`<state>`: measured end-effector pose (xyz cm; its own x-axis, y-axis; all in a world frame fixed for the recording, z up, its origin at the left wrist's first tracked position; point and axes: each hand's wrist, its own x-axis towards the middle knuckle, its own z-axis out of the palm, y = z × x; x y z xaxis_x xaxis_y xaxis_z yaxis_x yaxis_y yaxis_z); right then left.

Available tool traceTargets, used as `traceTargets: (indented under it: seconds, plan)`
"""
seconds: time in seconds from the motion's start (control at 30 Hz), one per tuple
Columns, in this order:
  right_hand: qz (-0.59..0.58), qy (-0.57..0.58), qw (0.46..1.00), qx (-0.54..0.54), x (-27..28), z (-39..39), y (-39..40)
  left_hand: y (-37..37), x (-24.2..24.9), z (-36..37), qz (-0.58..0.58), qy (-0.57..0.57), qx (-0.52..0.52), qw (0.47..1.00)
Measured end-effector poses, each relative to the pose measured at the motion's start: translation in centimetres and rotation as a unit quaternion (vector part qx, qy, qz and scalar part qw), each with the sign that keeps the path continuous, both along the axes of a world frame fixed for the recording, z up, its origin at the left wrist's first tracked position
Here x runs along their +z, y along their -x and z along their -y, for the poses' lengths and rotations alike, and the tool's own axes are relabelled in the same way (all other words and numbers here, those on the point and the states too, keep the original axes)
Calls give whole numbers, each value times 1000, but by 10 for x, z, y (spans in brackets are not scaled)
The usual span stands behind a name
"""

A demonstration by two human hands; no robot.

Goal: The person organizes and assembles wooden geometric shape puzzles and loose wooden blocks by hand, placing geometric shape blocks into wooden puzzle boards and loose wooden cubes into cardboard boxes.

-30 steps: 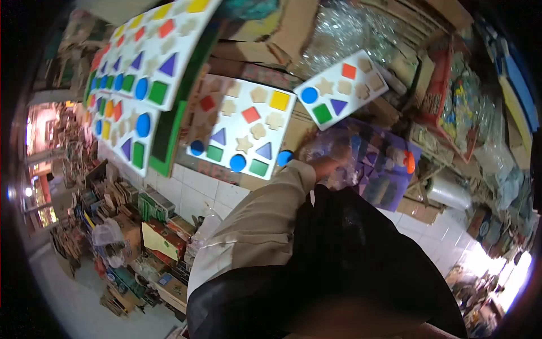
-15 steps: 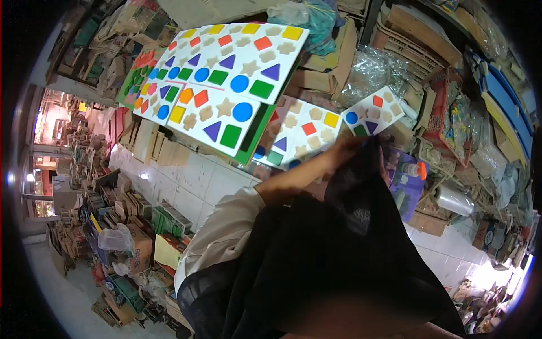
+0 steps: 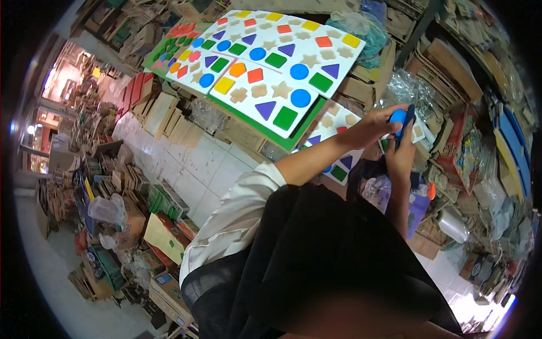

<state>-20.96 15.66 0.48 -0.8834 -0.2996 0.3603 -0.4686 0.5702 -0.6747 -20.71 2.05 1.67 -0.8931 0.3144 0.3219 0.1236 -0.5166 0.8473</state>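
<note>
My left hand point(image 3: 381, 125) and my right hand point(image 3: 401, 155) meet right of the boards. A bright blue piece point(image 3: 398, 117) is between them, against something dark blue point(image 3: 407, 125) that I cannot make out clearly. The left thumb presses on the blue piece; the right fingers close round the dark thing from below. To the left lie large white boards point(image 3: 248, 93) with coloured circles, squares, triangles and bare wooden shapes. Another white board point(image 3: 339, 152) lies lower down, partly hidden by my left forearm. A small white board point(image 3: 418, 133) shows behind my hands.
A green board point(image 3: 226, 113) lies under the white ones. Right of my hands are a red crate point(image 3: 456, 152), a clear plastic roll point(image 3: 453, 225) and a purple package point(image 3: 416, 212). Wooden pieces and boxes point(image 3: 132, 223) are piled at the lower left.
Both hands have risen clear of the black cloth and now hold the blue piece. The view has shifted, so the boards appear further right and the small board is mostly covered.
</note>
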Motion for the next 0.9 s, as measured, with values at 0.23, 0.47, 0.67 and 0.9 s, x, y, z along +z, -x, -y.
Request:
traceTargets:
  seconds: [0.23,0.47,0.67,0.9]
  plan:
    - [24,-49,998,-36,14,20,-3,-6,-5,-10,108,-61,114,986]
    - [10,-67,998,4,7,32,-18,13,-39,-16,132,-170,214,953]
    - [-20,-152,988,11,-11,25,-13,-9,-18,-8,84,-147,263,950]
    - [-80,-159,983,43,-44,32,-17,-7,-28,0,143,-110,270,946]
